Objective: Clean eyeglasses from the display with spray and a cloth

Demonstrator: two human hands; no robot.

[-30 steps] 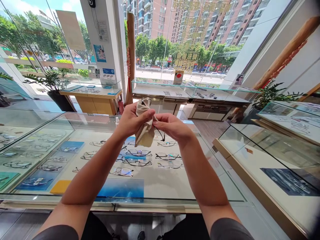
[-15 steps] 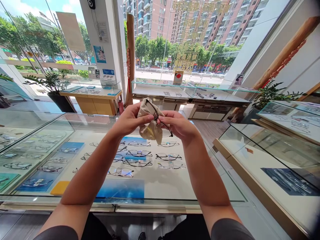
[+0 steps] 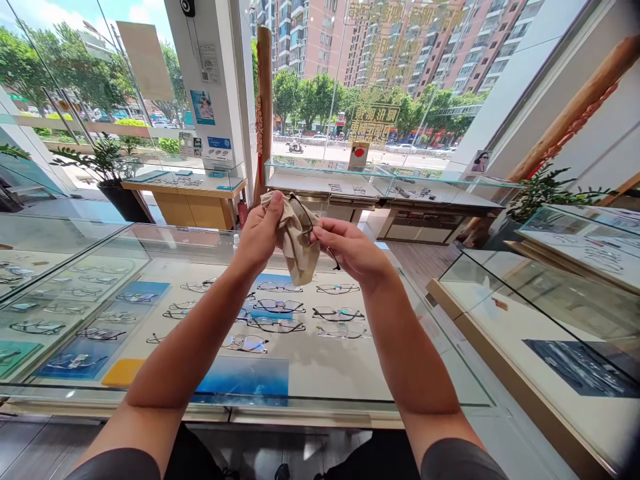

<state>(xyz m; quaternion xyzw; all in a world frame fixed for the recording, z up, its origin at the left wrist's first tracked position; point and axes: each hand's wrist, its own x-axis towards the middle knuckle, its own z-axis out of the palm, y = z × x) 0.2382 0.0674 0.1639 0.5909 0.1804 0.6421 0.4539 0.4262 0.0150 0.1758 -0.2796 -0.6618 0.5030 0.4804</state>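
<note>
A beige cleaning cloth (image 3: 301,257) hangs in folds from my left hand (image 3: 261,230), whose thumb and fingers pinch its upper left part. Dark-framed eyeglasses (image 3: 336,260) are in the grip of my right hand (image 3: 353,248), thumb and forefinger closed on the frame. One thin dark arm of the glasses rises along the cloth, and the other points down below my right hand. The cloth covers part of the frame, so the lenses are mostly hidden. Both hands are held above the glass display case (image 3: 340,387).
Several pairs of eyeglasses (image 3: 278,307) lie inside the case beneath my arms. A small white bottle (image 3: 237,241) stands behind my left wrist. Another glass case (image 3: 530,300) is at the right, and more cases (image 3: 320,183) line the window.
My left thumb has shifted up and left, off the middle of the glasses and onto the cloth's upper edge. The cloth now hangs more loosely. My right hand still grips the glasses.
</note>
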